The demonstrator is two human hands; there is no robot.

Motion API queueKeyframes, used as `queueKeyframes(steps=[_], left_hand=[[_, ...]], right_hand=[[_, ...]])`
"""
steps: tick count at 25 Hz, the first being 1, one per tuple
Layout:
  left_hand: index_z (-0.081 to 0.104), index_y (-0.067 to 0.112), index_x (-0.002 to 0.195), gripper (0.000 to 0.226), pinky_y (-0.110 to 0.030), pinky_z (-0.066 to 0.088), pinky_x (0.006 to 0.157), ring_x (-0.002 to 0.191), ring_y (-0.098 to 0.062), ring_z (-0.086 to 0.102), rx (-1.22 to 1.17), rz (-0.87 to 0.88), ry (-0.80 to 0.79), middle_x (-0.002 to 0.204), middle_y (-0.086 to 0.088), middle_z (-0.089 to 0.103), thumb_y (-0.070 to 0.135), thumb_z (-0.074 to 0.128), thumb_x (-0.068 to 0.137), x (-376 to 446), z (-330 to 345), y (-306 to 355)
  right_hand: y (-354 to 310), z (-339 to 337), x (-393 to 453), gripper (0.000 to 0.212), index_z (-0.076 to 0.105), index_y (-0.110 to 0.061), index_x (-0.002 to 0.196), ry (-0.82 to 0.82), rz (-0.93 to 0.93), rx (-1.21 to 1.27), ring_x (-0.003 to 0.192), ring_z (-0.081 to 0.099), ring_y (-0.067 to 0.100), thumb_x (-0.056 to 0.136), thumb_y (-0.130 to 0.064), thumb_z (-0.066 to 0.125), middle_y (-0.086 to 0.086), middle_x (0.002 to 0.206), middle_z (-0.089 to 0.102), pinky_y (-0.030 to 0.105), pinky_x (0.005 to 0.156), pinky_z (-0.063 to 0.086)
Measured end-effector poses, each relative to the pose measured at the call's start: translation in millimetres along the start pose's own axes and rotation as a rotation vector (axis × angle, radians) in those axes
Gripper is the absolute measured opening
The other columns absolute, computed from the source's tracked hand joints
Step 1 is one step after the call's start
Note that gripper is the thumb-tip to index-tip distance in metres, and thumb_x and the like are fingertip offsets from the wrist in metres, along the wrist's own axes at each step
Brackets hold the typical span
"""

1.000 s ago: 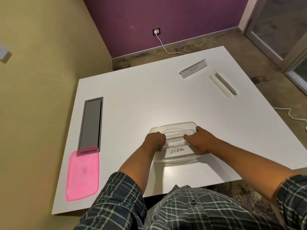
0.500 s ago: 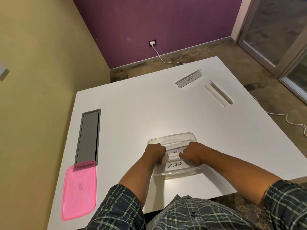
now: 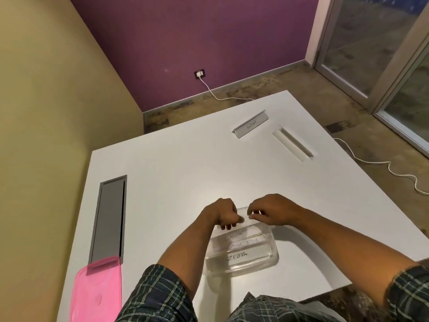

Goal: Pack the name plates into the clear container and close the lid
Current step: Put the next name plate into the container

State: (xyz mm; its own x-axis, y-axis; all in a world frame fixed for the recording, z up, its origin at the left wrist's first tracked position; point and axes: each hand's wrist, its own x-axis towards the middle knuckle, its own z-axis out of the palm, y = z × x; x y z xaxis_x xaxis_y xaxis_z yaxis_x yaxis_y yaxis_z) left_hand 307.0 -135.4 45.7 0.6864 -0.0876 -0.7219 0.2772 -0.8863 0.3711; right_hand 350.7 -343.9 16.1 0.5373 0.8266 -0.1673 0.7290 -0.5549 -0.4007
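Observation:
The clear container (image 3: 270, 260) stands on the white table near its front edge. Several name plates lie inside it; one reads ELEPHANT (image 3: 235, 235), one reads ZEBRA (image 3: 236, 256), and a third between them shows faint, blurred letters. My left hand (image 3: 220, 213) and my right hand (image 3: 272, 211) sit side by side at the container's far rim, fingers curled, pinching that clear edge. Two more name plates lie far back on the table: a labelled one (image 3: 251, 124) and a plain one (image 3: 293, 143). The pink lid (image 3: 96, 291) lies at the front left corner.
A grey cable hatch (image 3: 109, 217) is set into the table (image 3: 176, 182) on the left, its near end under the pink lid. A yellow wall runs close along the left side. White cables trail over the floor behind and to the right.
Both hands have left the ELEPHANT plate and moved away from me to the container's far rim. The head camera has tilted, so the container now appears lower.

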Motion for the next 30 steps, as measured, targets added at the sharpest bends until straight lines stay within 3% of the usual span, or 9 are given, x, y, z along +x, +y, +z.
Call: queueKeyframes(steps=[4, 7, 9, 12, 15, 20, 25, 27, 30], left_hand=[[0.068, 0.010, 0.067, 0.035, -0.033, 0.056, 0.066, 0.064, -0.019, 0.066, 0.017, 0.091, 0.280, 0.062, -0.001, 0.071, 0.039, 0.059, 0.084, 35, -12, 30], [0.060, 0.019, 0.065, 0.028, -0.028, 0.049, 0.065, 0.078, -0.023, 0.064, -0.007, 0.125, 0.311, 0.070, 0.002, 0.066, 0.037, 0.059, 0.087, 69, -14, 63], [0.069, 0.022, 0.084, 0.020, -0.031, 0.054, 0.077, 0.091, -0.022, 0.067, -0.057, 0.142, 0.271, 0.086, 0.001, 0.072, 0.039, 0.060, 0.087, 94, -14, 88], [0.063, 0.022, 0.125, 0.040, -0.033, 0.050, 0.095, 0.114, -0.022, 0.062, -0.110, 0.150, 0.206, 0.115, -0.001, 0.072, 0.041, 0.059, 0.090, 132, -10, 120], [0.042, 0.019, 0.150, 0.063, -0.033, 0.040, 0.110, 0.135, -0.024, 0.049, -0.152, 0.184, 0.158, 0.145, -0.004, 0.054, 0.036, 0.060, 0.091, 167, -9, 153], [0.025, 0.012, 0.157, 0.077, -0.029, 0.028, 0.115, 0.147, -0.025, 0.033, -0.243, 0.261, 0.142, 0.161, -0.006, 0.032, 0.028, 0.062, 0.091, 214, -20, 199], [0.022, 0.004, 0.155, 0.084, -0.023, 0.031, 0.104, 0.143, -0.026, 0.037, -0.352, 0.247, 0.107, 0.157, -0.009, 0.036, 0.023, 0.064, 0.085, 245, -21, 215], [0.031, 0.001, 0.148, 0.079, -0.021, 0.034, 0.093, 0.128, -0.022, 0.048, -0.402, 0.257, 0.107, 0.142, -0.006, 0.048, 0.021, 0.065, 0.080, 250, -21, 213], [0.034, 0.003, 0.146, 0.070, 0.001, 0.034, 0.080, 0.119, -0.006, 0.042, -0.517, 0.327, 0.115, 0.140, 0.003, 0.047, 0.017, 0.069, 0.088, 252, -17, 205]], right_hand=[[57, -23, -5, 0.008, 0.068, -0.038, 0.096, 0.204, 0.377, 0.256, 0.070, 0.062, 0.001, 0.091, -0.039, 0.062, -0.018, 0.079, 0.069, 0.029, 0.072, 0.051], [113, -26, -10, 0.014, 0.065, -0.036, 0.099, 0.284, 0.672, 0.501, 0.076, 0.066, 0.006, 0.087, -0.031, 0.069, -0.014, 0.078, 0.069, 0.032, 0.079, 0.054], [149, -24, -14, 0.027, 0.062, -0.029, 0.108, 0.308, 0.837, 0.589, 0.088, 0.068, 0.014, 0.084, -0.027, 0.074, -0.011, 0.081, 0.068, 0.037, 0.089, 0.053], [191, -23, -20, 0.037, 0.059, -0.024, 0.116, 0.352, 0.983, 0.546, 0.099, 0.066, 0.019, 0.082, -0.028, 0.074, -0.008, 0.096, 0.069, 0.036, 0.093, 0.050], [228, -30, -17, 0.050, 0.054, -0.022, 0.129, 0.342, 1.032, 0.463, 0.119, 0.060, 0.024, 0.084, -0.032, 0.072, 0.002, 0.127, 0.064, 0.040, 0.101, 0.048], [273, -39, 6, 0.061, 0.040, -0.023, 0.147, 0.231, 1.037, 0.240, 0.133, 0.051, 0.028, 0.093, -0.038, 0.062, 0.002, 0.147, 0.052, 0.042, 0.108, 0.042], [294, -30, 24, 0.046, 0.051, -0.025, 0.137, 0.193, 0.936, 0.059, 0.118, 0.062, 0.026, 0.095, -0.041, 0.059, 0.000, 0.135, 0.060, 0.038, 0.096, 0.049], [298, -28, 29, 0.036, 0.058, -0.024, 0.128, 0.226, 0.885, -0.041, 0.108, 0.067, 0.025, 0.096, -0.041, 0.057, -0.001, 0.126, 0.064, 0.034, 0.088, 0.051], [293, -29, 34, 0.020, 0.065, -0.023, 0.109, 0.236, 0.804, -0.130, 0.091, 0.070, 0.023, 0.098, -0.034, 0.052, -0.002, 0.109, 0.071, 0.028, 0.073, 0.049]])
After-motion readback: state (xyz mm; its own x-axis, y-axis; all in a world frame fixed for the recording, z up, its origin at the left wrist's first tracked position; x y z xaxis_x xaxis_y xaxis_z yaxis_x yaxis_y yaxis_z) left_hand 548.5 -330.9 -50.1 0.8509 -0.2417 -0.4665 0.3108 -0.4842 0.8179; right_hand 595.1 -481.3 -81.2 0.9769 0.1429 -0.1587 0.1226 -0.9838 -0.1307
